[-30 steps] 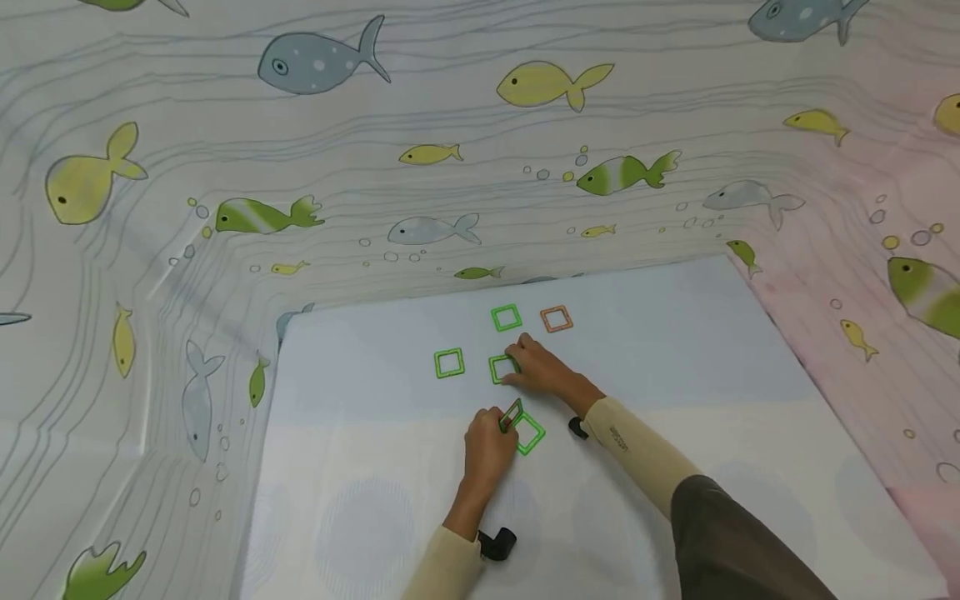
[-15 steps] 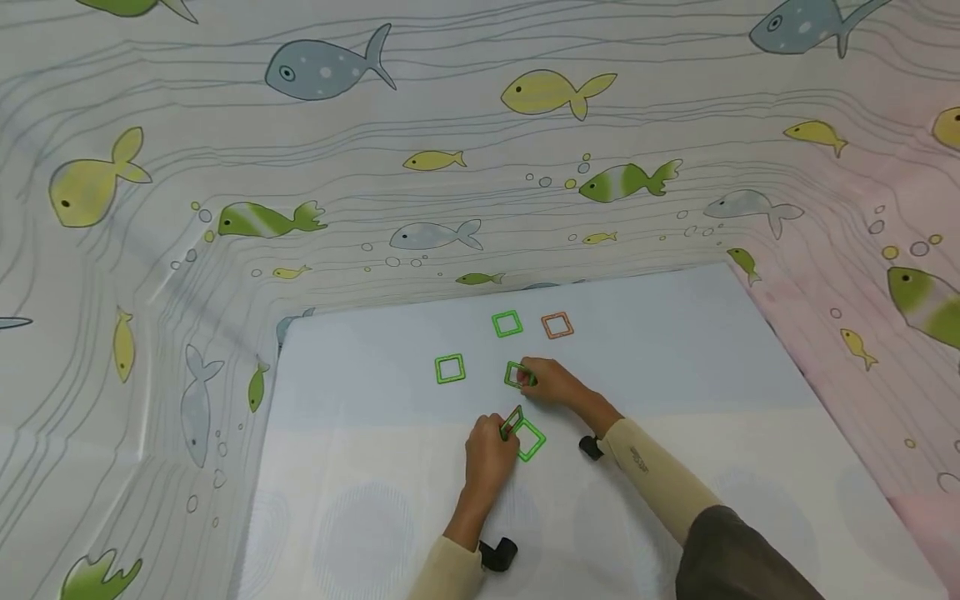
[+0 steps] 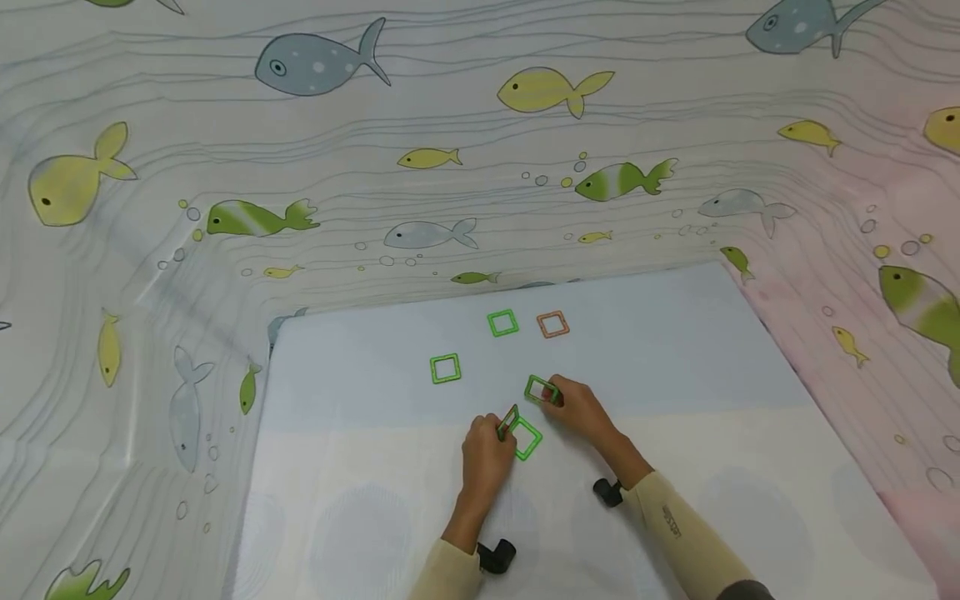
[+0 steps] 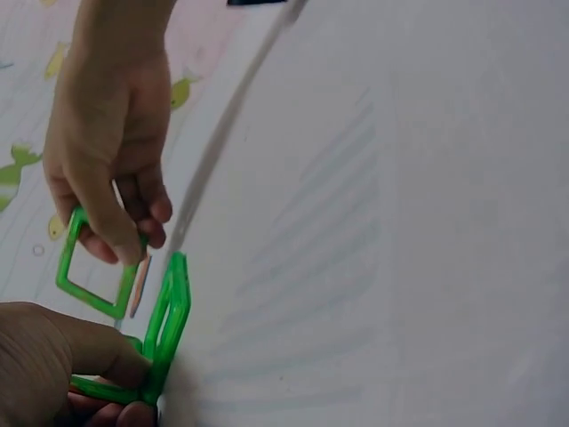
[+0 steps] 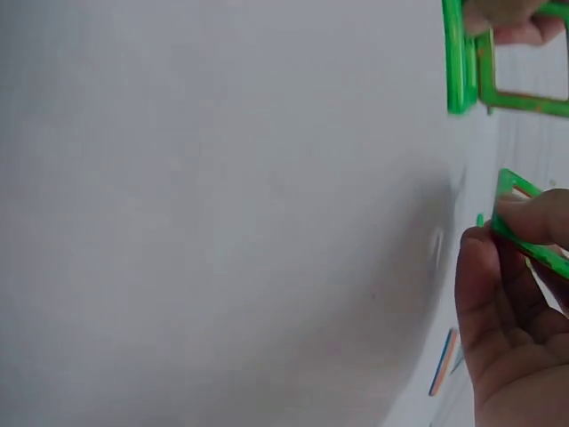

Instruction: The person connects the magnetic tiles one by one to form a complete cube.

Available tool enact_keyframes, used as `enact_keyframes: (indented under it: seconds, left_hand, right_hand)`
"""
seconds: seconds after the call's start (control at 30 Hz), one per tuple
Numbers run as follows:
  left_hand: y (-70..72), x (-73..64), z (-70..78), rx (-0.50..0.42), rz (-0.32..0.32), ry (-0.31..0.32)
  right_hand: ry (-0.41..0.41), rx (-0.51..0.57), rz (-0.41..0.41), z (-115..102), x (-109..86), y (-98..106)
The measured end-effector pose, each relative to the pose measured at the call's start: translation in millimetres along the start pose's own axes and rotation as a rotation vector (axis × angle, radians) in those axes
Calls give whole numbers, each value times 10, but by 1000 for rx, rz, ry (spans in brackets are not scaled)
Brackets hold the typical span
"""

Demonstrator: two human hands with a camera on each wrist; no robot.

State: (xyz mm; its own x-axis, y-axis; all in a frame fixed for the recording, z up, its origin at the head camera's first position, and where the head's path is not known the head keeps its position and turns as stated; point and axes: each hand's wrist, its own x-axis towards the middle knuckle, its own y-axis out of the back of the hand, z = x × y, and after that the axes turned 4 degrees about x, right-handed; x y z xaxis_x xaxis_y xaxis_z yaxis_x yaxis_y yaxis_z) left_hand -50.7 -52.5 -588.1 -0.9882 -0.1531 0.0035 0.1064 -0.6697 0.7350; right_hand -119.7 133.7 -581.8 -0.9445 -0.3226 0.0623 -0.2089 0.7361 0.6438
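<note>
Five green squares are showing here, plus one orange square [image 3: 550,314], with two hands working among them. The left hand [image 3: 487,454] is pinching narrowly on a joined pair of green squares: one upright square [image 3: 507,415] is standing at an angle against a second square [image 3: 533,447], just right of the thumb. The right hand [image 3: 583,410] is pinching a single green square [image 3: 528,387], tilting it near the pair but apart from it. All are hollow, glossy frames, and that single one is showing a reddish line inside its rim! Beyond the fingers, a far green square [image 3: 501,312] is lying beside the orange one, and another green square [image 3: 432,371] is lying beyond and left of the left fingers.
</note>
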Motion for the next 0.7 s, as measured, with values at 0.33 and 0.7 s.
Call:
enact_keyframes:
  seconds: [0.33, 0.7]
  left_hand:
    - [20, -22, 7, -18, 9, 11]
    - [-11, -3, 4, -7, 23, -14]
  right_hand:
    - [62, -34, 128, -29, -330, -150]
    - [128, -62, 132, -112, -363, -196]
